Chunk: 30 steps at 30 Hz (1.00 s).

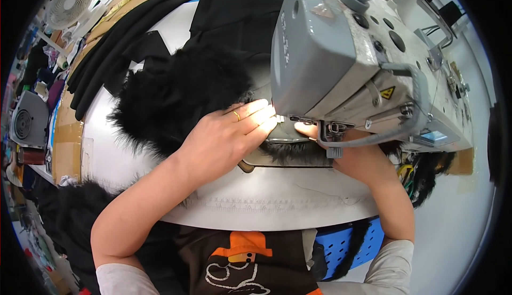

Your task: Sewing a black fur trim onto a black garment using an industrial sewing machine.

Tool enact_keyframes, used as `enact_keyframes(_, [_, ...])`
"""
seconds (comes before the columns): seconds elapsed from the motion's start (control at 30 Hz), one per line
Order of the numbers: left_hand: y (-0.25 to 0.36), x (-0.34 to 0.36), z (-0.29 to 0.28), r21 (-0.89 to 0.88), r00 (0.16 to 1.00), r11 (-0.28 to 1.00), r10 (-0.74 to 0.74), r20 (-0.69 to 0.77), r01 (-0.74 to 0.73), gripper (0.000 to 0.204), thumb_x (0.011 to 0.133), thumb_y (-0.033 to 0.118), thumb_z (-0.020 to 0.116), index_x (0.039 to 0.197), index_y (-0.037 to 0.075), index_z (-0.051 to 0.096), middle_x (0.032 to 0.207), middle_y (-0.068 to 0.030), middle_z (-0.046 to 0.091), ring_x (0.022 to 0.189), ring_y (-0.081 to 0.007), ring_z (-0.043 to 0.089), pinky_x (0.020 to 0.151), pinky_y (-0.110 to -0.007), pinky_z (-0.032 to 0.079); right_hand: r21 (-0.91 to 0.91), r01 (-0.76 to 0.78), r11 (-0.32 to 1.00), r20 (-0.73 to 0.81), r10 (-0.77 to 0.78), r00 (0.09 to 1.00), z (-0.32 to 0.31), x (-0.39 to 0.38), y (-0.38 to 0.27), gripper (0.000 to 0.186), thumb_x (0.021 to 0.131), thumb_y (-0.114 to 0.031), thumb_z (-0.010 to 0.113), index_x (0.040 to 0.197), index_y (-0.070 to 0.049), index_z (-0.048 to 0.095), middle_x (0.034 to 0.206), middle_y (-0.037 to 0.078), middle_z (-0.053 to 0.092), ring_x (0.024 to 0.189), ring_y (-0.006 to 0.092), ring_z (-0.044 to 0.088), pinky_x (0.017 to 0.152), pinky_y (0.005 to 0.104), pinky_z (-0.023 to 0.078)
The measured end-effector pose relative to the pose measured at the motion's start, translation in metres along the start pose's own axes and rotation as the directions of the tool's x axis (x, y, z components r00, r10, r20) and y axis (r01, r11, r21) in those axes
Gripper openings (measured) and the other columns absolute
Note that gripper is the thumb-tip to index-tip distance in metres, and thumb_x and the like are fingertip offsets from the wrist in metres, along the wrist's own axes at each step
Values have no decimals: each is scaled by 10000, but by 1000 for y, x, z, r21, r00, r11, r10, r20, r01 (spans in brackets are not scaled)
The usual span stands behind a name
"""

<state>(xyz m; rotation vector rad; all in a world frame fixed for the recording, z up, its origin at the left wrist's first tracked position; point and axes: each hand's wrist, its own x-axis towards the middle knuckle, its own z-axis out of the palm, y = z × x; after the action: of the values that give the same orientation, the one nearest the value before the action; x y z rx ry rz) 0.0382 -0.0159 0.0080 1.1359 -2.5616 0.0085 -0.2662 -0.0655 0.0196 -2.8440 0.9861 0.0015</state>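
My left hand (226, 135), with a gold ring, lies palm down on black fur fabric (184, 90), its fingers stretched out beside the needle area of a grey and white sewing machine (314, 44). The fingertips rest close to the presser foot (281, 118). From the right, my right hand (354, 159) reaches in under the machine head. A stretched fingertip of it shows on the fabric by the needle; the other fingers are mostly hidden by the machine parts. A fur edge (293, 151) runs along the near side of the stitching area, between my hands.
The white table (277, 201) carries a printed ruler along its front edge. Folded black cloth (234, 15) covers its far side. More black fur (80, 209) hangs at the lower left. A blue perforated basket (352, 247) stands below on the right. A fan (69, 3) is at the far left.
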Motion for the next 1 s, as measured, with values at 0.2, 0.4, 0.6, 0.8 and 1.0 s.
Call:
enact_keyframes(0.2, [9, -16, 3, 43, 997, 998, -49, -65, 52, 358, 861, 49, 623, 1216, 6, 649, 1313, -137, 667, 1227, -272, 669, 861, -331, 603, 12, 104, 994, -183, -100, 978, 14, 7, -4, 65, 888, -85, 617, 909, -28, 638, 960, 150, 652, 819, 357, 675, 650, 484, 546])
enact_keyframes(0.4, [16, -18, -8, 41, 995, 996, -82, -57, 85, 347, 814, 20, 668, 1159, -10, 680, 1211, -154, 721, 1152, -282, 718, 831, -337, 619, -70, 141, 988, -303, -156, 940, 7, 6, -9, 121, 923, -128, 626, 1015, -57, 660, 1044, 126, 687, 842, 310, 706, 648, 447, 555])
enact_keyframes(0.6, [9, -15, -8, 70, 998, 997, -39, -50, 43, 360, 811, 21, 671, 1170, 0, 681, 1212, -144, 720, 1149, -274, 718, 814, -335, 621, -47, 123, 991, -307, -132, 943, 8, 8, -9, 212, 891, -138, 608, 1090, -87, 661, 1032, 104, 674, 848, 291, 703, 674, 426, 566])
enact_keyframes(0.8, [15, -12, -14, 93, 998, 993, -66, -7, 67, 369, 805, 23, 677, 1173, 10, 682, 1224, -137, 716, 1139, -272, 722, 812, -325, 617, 12, 190, 982, -349, -174, 921, 10, 7, -4, 305, 822, -73, 632, 1122, -114, 669, 1043, 37, 666, 891, 257, 687, 672, 404, 564])
enact_keyframes(1.0, [13, -18, -11, 110, 992, 988, -105, -70, 113, 349, 810, 18, 668, 1158, 2, 681, 1248, -136, 711, 1127, -268, 725, 814, -325, 613, -6, 191, 982, -404, -177, 897, 7, 5, -7, 358, 783, -23, 643, 1126, -120, 675, 1102, 30, 680, 924, 264, 688, 704, 410, 565])
